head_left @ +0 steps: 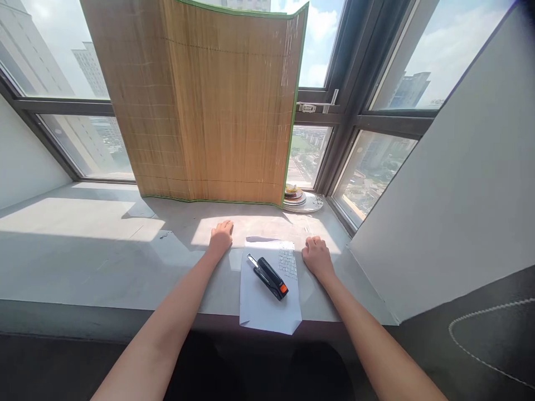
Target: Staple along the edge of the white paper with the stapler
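Observation:
A black stapler (271, 277) with an orange part at its near end lies slantwise on white paper (263, 314). Several marks like a grid of writing show at the paper's upper right, and its near edge hangs over the sill's front edge. To the left of the paper, my left hand (221, 237) rests on the sill with its fingers curled in and nothing seen in them. My right hand (317, 256) rests just right of the paper, closed in a loose fist. Neither hand touches the stapler.
The pale window sill (104, 273) runs beneath the windows. A bamboo mat (225, 111) with green edging stands against the glass. Stacked plates or discs (303, 203) sit partly behind it. A white wall (460, 195) closes the right side; a pale cord (468, 348) hangs lower right.

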The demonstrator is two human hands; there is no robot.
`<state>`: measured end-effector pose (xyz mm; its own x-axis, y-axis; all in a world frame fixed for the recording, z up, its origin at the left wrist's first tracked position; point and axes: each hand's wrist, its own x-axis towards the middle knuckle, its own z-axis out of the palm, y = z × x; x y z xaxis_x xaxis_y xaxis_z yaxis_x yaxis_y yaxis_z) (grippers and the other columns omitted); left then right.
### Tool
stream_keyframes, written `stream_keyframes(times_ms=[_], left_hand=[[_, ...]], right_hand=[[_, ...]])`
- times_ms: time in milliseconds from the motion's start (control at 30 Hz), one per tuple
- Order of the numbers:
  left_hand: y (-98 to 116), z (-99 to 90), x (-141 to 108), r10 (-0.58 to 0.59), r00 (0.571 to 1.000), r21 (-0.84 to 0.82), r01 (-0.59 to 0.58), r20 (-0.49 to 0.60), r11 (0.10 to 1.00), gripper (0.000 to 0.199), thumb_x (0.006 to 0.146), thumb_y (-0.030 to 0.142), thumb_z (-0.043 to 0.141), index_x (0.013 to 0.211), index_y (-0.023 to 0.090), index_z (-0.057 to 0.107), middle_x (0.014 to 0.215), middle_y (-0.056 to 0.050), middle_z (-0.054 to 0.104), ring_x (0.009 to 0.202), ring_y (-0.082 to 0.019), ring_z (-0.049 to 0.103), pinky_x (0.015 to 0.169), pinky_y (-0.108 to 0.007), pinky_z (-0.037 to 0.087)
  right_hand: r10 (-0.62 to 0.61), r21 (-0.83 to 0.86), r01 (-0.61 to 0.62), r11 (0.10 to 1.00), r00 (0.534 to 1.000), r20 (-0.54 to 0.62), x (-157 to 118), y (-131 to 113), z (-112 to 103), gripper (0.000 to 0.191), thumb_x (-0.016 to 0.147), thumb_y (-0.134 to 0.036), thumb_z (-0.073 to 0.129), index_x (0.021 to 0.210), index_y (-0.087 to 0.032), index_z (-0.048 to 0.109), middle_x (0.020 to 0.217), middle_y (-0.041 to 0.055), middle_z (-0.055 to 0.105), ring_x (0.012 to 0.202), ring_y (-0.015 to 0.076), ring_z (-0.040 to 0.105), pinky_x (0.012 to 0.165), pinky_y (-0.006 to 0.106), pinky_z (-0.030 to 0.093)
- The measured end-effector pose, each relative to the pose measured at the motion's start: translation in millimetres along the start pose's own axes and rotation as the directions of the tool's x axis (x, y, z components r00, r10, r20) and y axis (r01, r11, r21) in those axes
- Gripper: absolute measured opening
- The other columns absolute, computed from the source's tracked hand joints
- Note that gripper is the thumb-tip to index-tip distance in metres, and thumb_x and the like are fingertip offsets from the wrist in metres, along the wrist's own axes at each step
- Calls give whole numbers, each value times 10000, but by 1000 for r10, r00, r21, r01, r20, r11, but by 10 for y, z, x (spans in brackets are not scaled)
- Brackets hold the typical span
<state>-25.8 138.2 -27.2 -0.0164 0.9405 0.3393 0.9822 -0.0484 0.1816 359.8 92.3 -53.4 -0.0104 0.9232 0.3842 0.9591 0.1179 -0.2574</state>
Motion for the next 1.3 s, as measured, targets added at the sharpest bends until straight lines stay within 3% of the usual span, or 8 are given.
stream_keyframes(times_ms=[133,400,633,767,900,1033,1167,1300], left_hand=[[15,6,-63,26,999,91,-29,34,995,344,1006,74,406,1097,161,726,1177,-172,706,1163,-313,633,931,-414,486],[133,-184,-296,54,997,79,-58,53,995,292,1040,120,401,1074,155,689,1053,-149,701,1033,-299,638,877,-393,472],[201,-268,-716,125,992,-6,-125,27,992,343,1030,93,427,1266,200,651,1113,-134,701,1066,-291,608,888,-386,452],[232,-326,-954,137,990,-35,-136,41,990,284,1030,92,442,1170,197,665,1193,-132,691,1117,-282,596,898,-380,442],[286,-405,-1174,110,992,-32,-108,68,994,211,1054,123,440,1007,186,636,1086,-120,693,1049,-279,620,875,-375,447],[361,-411,-1361,189,982,-80,-190,-20,979,239,1032,59,411,1014,189,611,1030,-103,678,1017,-271,626,881,-376,474],[444,-400,-1468,209,970,-198,-231,-125,953,216,1049,95,404,1085,190,595,1056,-106,651,969,-260,651,856,-379,519],[468,-420,-1491,245,963,-289,-268,-114,919,348,954,-18,414,1165,197,588,1159,-116,626,1025,-238,671,873,-354,545]], right_hand=[[24,-10,-24,1000,1000,20,-5,-18,-9,149,969,-178,516,1061,-179,633,1177,149,592,1050,297,521,822,384,410],[26,-1,-26,1000,999,18,-3,-54,-47,182,962,-169,513,1087,-164,645,1187,162,599,1066,298,526,849,383,429],[33,53,-34,998,999,5,-23,-71,-51,177,960,-163,493,1054,-170,643,1140,158,596,1057,307,543,852,384,443],[47,128,-45,991,999,-10,-55,-111,-87,175,933,-126,505,1024,-170,648,1108,161,609,1045,312,558,861,388,458],[98,194,-87,977,994,-48,-142,-246,-158,205,879,-53,518,974,-171,656,1057,154,635,996,300,617,903,400,483],[175,315,-132,940,978,-111,-376,-531,-202,251,957,-113,441,1080,-186,648,1104,138,651,924,259,662,818,363,531],[-127,636,175,752,984,-121,-689,-819,-249,177,1026,-357,543,1039,-230,664,1056,75,668,923,237,643,816,353,533],[-405,714,309,628,913,-39,-859,-961,-319,379,866,-434,809,1167,-246,677,1088,60,656,956,244,621,865,370,521]])
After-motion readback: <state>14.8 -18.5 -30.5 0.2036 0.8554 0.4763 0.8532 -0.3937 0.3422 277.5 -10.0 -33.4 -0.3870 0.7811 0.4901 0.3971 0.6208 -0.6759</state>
